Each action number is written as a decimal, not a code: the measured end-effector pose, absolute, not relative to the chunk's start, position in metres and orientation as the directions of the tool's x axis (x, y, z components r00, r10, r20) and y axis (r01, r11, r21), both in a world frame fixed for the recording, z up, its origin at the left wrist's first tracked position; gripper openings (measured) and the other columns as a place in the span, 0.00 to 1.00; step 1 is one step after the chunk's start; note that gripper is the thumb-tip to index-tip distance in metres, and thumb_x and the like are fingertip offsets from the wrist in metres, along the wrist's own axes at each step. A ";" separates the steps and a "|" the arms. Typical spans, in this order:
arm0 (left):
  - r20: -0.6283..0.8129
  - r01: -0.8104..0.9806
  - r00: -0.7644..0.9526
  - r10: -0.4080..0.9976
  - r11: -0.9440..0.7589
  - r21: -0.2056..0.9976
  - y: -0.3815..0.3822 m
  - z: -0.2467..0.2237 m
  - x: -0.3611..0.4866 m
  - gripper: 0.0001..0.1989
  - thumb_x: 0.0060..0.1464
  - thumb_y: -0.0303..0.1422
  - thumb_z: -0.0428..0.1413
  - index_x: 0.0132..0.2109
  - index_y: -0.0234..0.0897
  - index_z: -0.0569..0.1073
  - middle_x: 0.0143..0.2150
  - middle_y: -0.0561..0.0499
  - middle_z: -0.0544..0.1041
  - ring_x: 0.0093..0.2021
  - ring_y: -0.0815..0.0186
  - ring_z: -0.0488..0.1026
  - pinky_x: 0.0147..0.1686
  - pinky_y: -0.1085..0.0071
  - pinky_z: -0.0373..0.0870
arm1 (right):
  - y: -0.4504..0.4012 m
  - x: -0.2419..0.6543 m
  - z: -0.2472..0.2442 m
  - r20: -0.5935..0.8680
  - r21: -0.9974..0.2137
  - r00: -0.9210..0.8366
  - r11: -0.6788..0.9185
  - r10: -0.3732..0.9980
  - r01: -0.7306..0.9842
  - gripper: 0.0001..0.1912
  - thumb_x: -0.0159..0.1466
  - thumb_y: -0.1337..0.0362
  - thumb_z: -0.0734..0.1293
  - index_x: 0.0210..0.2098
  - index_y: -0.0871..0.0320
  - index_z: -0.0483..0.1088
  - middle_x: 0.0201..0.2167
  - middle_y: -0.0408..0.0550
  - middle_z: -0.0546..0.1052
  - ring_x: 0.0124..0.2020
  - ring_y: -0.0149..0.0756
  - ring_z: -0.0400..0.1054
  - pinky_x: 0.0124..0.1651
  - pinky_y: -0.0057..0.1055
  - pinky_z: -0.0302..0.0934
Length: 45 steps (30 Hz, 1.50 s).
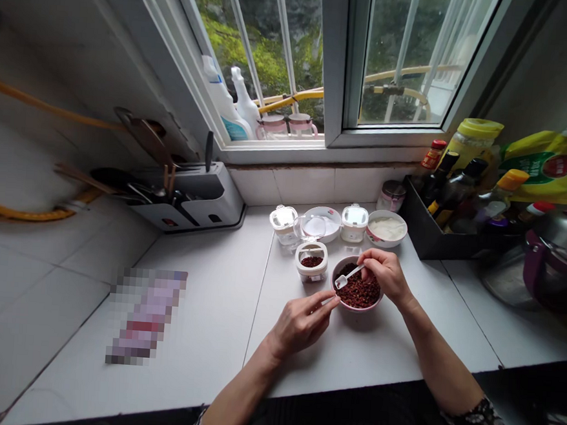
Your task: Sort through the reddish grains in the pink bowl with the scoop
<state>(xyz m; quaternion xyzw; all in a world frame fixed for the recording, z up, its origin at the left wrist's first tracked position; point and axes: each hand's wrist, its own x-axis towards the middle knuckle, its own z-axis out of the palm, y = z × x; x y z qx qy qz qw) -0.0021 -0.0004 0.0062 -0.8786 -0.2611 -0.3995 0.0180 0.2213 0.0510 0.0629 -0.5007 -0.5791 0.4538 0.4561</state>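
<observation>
Peppercorns lie heaped in a bowl on the white tiled table, just beside a small tub holding more. Your right grip is closed on a white plastic spoon inside the bowl. Your left grip is open and empty, its fingertips near the rim.

1. Daylight from the window, upper centre, softly lights the white desk.
2. A faint shadow lies under the bowl.
3. Wide-angle distortion bends both side edges.
4. The lower right corner is dark.
5. A pixelated patch blurs the lower left.
</observation>
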 end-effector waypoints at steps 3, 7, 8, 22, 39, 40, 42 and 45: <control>0.718 0.468 0.539 0.440 -0.865 0.179 0.000 0.005 -0.002 0.19 0.62 0.22 0.50 0.58 0.34 0.70 0.50 0.39 0.78 0.43 0.63 0.80 0.37 0.72 0.79 | 0.053 0.223 0.062 0.058 -0.991 -0.066 0.066 0.996 0.115 0.08 0.52 0.61 0.62 0.25 0.58 0.71 0.13 0.40 0.70 0.15 0.28 0.61 0.21 0.25 0.56; 0.719 0.471 0.537 0.440 -0.864 0.178 0.000 0.005 -0.001 0.19 0.62 0.22 0.50 0.58 0.35 0.70 0.50 0.40 0.78 0.43 0.64 0.80 0.37 0.72 0.79 | 0.055 0.223 0.061 0.066 -0.996 -0.034 0.068 0.997 0.063 0.09 0.53 0.60 0.64 0.26 0.59 0.71 0.14 0.41 0.71 0.16 0.28 0.62 0.22 0.26 0.59; 0.719 0.472 0.537 0.441 -0.863 0.177 -0.001 0.005 -0.001 0.19 0.62 0.22 0.50 0.59 0.35 0.70 0.49 0.40 0.78 0.42 0.64 0.80 0.36 0.72 0.79 | 0.056 0.223 0.061 0.073 -0.995 -0.028 0.074 0.997 0.064 0.09 0.53 0.60 0.64 0.26 0.59 0.71 0.15 0.41 0.71 0.16 0.28 0.62 0.23 0.26 0.59; 0.715 0.475 0.535 0.450 -0.860 0.186 0.000 0.004 -0.001 0.20 0.63 0.24 0.49 0.61 0.37 0.68 0.49 0.40 0.79 0.42 0.64 0.80 0.38 0.72 0.79 | 0.060 0.221 0.059 0.117 -0.993 0.040 0.116 0.992 0.038 0.11 0.55 0.56 0.66 0.29 0.58 0.71 0.16 0.40 0.72 0.17 0.28 0.62 0.23 0.27 0.60; 0.712 0.476 0.537 0.453 -0.859 0.188 0.000 0.003 0.000 0.21 0.63 0.24 0.49 0.61 0.37 0.67 0.49 0.40 0.79 0.44 0.63 0.80 0.39 0.71 0.80 | 0.047 0.197 0.068 0.648 -0.524 -0.257 0.664 0.717 0.533 0.12 0.66 0.66 0.59 0.40 0.55 0.74 0.27 0.46 0.79 0.30 0.37 0.71 0.52 0.42 0.62; 0.711 0.475 0.537 0.454 -0.859 0.190 0.000 0.003 0.000 0.20 0.64 0.24 0.49 0.61 0.37 0.68 0.49 0.40 0.79 0.44 0.63 0.80 0.40 0.71 0.80 | 0.047 0.204 0.068 0.637 -0.568 -0.179 0.614 0.750 0.548 0.11 0.66 0.65 0.59 0.39 0.55 0.74 0.26 0.46 0.78 0.32 0.39 0.72 0.49 0.41 0.63; 0.711 0.474 0.536 0.455 -0.859 0.193 -0.001 0.005 -0.001 0.19 0.64 0.24 0.49 0.60 0.37 0.69 0.49 0.40 0.79 0.44 0.64 0.80 0.39 0.71 0.80 | 0.048 0.216 0.067 0.575 -0.662 -0.044 0.497 0.817 0.561 0.11 0.66 0.65 0.58 0.36 0.55 0.73 0.24 0.45 0.76 0.32 0.39 0.71 0.44 0.37 0.64; 0.712 0.476 0.535 0.455 -0.859 0.192 -0.001 0.006 -0.001 0.19 0.64 0.24 0.49 0.60 0.37 0.69 0.49 0.40 0.79 0.43 0.64 0.80 0.38 0.72 0.80 | 0.051 0.229 0.061 0.502 -0.661 -0.056 0.425 0.863 0.619 0.11 0.63 0.67 0.59 0.30 0.54 0.72 0.23 0.45 0.76 0.31 0.39 0.70 0.41 0.35 0.63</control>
